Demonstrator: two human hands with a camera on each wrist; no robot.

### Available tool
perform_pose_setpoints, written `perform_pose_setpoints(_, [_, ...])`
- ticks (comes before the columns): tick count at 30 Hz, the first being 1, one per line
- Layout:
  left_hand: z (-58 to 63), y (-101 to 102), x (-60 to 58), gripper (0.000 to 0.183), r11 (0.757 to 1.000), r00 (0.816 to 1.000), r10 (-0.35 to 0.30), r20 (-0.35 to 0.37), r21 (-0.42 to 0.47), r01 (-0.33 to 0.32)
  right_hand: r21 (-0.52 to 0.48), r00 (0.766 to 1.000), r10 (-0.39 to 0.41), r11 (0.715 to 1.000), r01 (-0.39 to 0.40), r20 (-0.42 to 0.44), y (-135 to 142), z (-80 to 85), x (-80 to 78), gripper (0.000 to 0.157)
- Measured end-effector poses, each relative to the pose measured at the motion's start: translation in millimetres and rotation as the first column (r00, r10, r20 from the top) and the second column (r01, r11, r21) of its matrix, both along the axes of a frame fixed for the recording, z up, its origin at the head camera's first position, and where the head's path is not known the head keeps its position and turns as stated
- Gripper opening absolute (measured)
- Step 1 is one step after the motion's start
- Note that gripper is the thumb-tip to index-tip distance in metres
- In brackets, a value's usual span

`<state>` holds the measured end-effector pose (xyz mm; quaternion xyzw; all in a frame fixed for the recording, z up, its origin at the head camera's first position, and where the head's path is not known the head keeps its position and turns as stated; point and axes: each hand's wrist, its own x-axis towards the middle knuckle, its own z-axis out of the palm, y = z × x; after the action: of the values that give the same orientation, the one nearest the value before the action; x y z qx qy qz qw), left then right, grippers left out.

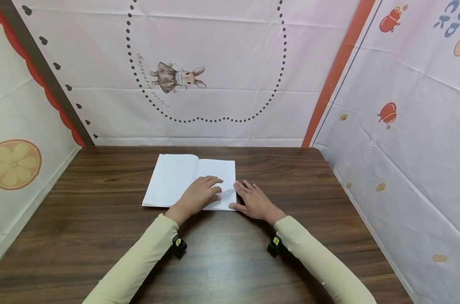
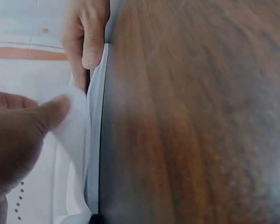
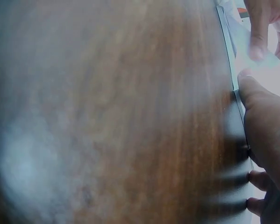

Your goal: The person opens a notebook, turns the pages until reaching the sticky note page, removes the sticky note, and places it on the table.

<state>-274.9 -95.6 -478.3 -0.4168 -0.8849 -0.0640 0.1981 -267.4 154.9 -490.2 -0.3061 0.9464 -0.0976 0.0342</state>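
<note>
An open notebook (image 1: 172, 179) with white lined pages lies on the table. My left hand (image 1: 199, 194) is over its right half, pinching a page (image 2: 72, 135) between thumb (image 2: 51, 112) and fingers. That page is raised and curved in the left wrist view. At the notebook's right edge rests my right hand (image 1: 254, 202), fingers extended and spread. Its thumb (image 3: 252, 88) touches the near right corner, and its other fingertips lie along the side edge and tabletop.
The dark wood-grain table (image 1: 290, 177) extends around the notebook. Printed white cloth (image 1: 230, 63) hangs behind it and on both sides. A small black wrist camera (image 1: 179, 245) is strapped to the left sleeve, another camera (image 1: 274, 245) to the right.
</note>
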Motion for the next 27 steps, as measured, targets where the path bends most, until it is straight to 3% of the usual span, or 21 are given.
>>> perform_pose_setpoints(9, [-0.6, -4, 4.2, 0.011, 0.978, 0.984, 0.175, -0.037, 0.119, -0.170, 0.025, 1.000, -0.026, 0.999, 0.026, 0.017, -1, -0.1, -0.6, 0.086])
perform_pose_setpoints(18, [8.0, -14, 7.5, 0.012, 0.946, 0.968, 0.239, -0.070, 0.243, -0.216, -0.011, 1.000, -0.011, 1.000, 0.011, 0.005, 0, 1.2, -0.3, 0.080])
perform_pose_setpoints(22, [12.5, -25, 10.7, 0.011, 0.918, 0.962, 0.266, -0.064, 0.320, -0.233, -0.012, 1.000, -0.011, 1.000, 0.011, 0.014, 0, 1.3, -0.6, 0.079])
perform_pose_setpoints(27, [17.9, -42, 14.8, 0.011, 0.866, 0.947, 0.318, -0.045, 0.421, -0.271, -0.019, 0.999, -0.015, 1.000, 0.016, 0.040, 0, 2.7, 0.0, 0.079])
